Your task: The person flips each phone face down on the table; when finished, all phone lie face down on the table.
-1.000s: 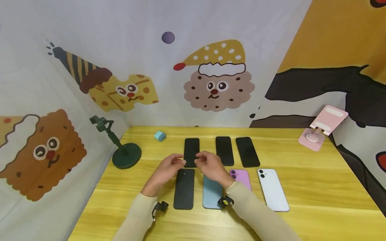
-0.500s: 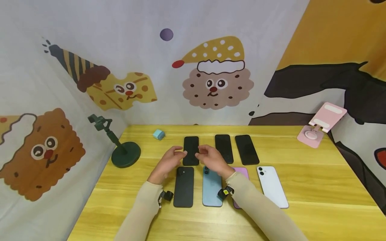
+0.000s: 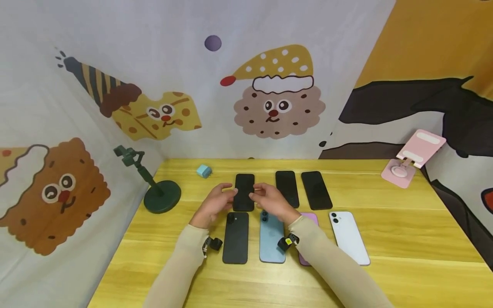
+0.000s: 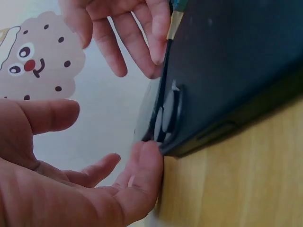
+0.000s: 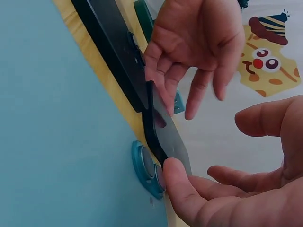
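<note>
Yellow wood-grain table (image 3: 404,235) here, and the person's bare left hand (image 3: 213,203) and right hand (image 3: 271,201) sit either side of a flat, black rectangular phone (image 3: 244,192) in the far row. Fingers are loosely bent, thumbs well apart from them, nothing clenched or gripped; going by the wrist views, some fingertips look to be touching that phone's edges. It lies flat, just past a matte black phone with rear lenses (image 3: 236,237).

Compared with a second ago, both hands have slid slightly farther along it. The light-blue phone's (image 3: 272,241) round camera lenses (image 3: 264,216) were hidden then and show now, while the beige right sleeve (image 3: 327,256) now covers the pinkish-purple phone's (image 3: 311,217) lenses.
</note>
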Tool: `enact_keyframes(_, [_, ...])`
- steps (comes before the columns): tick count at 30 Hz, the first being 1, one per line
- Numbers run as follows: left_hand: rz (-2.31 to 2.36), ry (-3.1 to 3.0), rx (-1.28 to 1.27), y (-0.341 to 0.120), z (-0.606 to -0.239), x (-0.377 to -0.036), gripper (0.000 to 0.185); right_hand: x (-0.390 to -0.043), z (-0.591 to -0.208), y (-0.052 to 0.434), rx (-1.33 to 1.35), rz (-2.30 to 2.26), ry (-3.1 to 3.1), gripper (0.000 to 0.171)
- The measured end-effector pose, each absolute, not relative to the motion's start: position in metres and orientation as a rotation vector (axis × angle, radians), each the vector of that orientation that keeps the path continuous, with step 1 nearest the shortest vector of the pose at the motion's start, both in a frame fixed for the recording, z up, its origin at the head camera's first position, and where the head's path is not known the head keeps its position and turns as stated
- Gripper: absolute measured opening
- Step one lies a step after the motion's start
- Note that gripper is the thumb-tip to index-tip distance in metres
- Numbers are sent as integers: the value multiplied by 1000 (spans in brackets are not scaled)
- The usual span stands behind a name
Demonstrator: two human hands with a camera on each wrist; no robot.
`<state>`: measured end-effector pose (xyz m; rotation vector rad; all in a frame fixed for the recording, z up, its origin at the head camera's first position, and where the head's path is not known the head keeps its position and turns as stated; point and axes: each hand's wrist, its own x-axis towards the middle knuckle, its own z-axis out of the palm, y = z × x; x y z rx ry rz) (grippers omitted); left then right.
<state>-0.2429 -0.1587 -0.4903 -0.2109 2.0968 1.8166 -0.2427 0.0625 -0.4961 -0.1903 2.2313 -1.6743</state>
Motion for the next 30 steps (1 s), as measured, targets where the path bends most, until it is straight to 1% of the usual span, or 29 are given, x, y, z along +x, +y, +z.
enact_keyframes(4, [1841,2098,-179,-159,-491,-246,61,-244,-495,66,-193,-1699,2206,59])
enact_keyframes(15, [1885,2049,-147,-158,-497,-249,50,-246,-500,71,-188,-1813,2040,55])
enact_keyframes(22, [1946,1984,-122,-158,-492,-248,51,-250,-504,67,-208,-1825,2017,51])
enact_keyframes(30, [1925,1975,-44,-150,-487,-248,54,-257,-500,63,-186,-1869,2004,49])
